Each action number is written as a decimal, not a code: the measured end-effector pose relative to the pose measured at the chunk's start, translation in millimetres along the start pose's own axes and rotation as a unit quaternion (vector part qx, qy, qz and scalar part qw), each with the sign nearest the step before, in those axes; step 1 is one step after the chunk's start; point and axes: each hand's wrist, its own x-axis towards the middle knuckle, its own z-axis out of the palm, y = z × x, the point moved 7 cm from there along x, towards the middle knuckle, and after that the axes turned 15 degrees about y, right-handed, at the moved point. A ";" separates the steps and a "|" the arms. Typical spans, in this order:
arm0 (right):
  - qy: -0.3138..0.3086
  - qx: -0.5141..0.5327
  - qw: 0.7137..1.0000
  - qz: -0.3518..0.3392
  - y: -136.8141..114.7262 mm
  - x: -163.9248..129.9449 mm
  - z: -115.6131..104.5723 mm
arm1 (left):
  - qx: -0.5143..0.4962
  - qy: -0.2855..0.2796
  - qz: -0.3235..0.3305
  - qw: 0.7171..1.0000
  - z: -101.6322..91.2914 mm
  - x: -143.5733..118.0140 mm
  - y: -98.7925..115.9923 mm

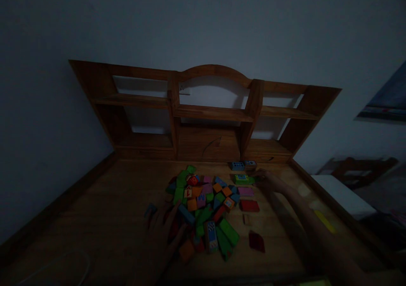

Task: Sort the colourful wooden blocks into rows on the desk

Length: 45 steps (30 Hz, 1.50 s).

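down at the near edge of the wooden desk (95, 218) my left hand (165, 231) lies flat with fingers spread and released, touching the near side of the heap of coloured wooden blocks (203, 205) in the middle of the desk. my right hand (264, 179) is stretched far out, its fingertips at the green block with a blue printed top (242, 179); in this dim light i cannot tell whether they have closed on it or only touch it. just below lie a pink flat block (245, 191) and a red flat block (249, 205), apart from the heap. two blue-grey blocks (242, 165) sit by the wooden shelf unit (209, 116). i judge this a block being placed or picked beside the heap; the next move calls for a steady pinch.
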 end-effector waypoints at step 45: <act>0.116 0.095 0.989 -0.019 -113.7 -200.1 59.6 | -0.054 0.030 0.067 0.996 -34.0 20.7 60.9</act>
